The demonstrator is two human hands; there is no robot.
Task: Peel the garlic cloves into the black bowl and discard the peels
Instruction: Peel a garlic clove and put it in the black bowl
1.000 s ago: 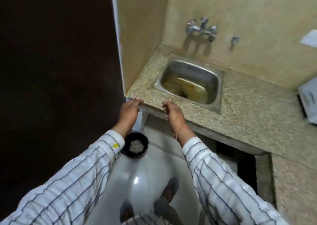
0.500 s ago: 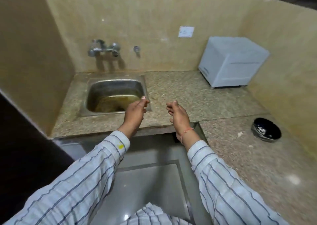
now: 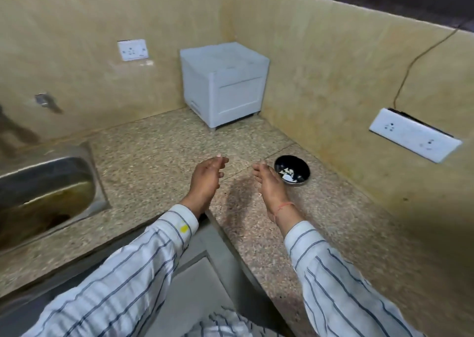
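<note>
The black bowl (image 3: 295,167) stands on the speckled granite counter (image 3: 159,157) near the right wall, with white garlic pieces (image 3: 288,175) inside. My right hand (image 3: 269,185) hovers just left of the bowl, fingers relaxed, palm turned inward, holding nothing. My left hand (image 3: 207,177) floats beside it over the counter, fingers loosely extended and empty. A gap of bare counter separates the two hands.
A steel sink (image 3: 43,190) sits at the left. A grey box-like unit (image 3: 225,85) stands in the back corner. Wall sockets (image 3: 414,134) are mounted right and another socket (image 3: 132,50) at the back. The counter's front edge forms an inner corner by my left wrist.
My view has swung right from the sink toward the corner. Both hands moved right with it, from the sink's front to beside the black bowl. Both stay empty.
</note>
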